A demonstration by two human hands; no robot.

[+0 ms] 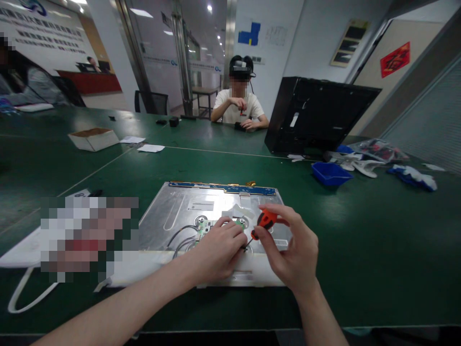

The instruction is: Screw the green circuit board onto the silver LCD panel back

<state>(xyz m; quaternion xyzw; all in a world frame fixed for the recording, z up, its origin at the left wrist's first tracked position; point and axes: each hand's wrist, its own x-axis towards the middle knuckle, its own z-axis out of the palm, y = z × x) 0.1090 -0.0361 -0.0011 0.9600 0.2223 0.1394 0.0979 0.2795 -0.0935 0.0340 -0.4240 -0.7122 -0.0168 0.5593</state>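
Observation:
A flat metal display panel (176, 206) lies on the green table, with a blue circuit strip (216, 188) along its far edge and a small green board (206, 228) near its middle. My right hand (293, 240) grips a red and black screwdriver (266, 219) by the handle, its shaft slanting down to the panel. Over the board rests my left hand (221, 247), fingers curled by the screwdriver's tip; what they pinch, if anything, is hidden. Dark cables (180, 235) run out from the board's left side.
A blue tray (330, 173) and gloves (414, 177) lie at the right, near a black monitor (320, 115). An open box (94, 139) stands at the back left. A white bag (25, 247) is at the left. A person (238, 103) sits across the table (378, 240).

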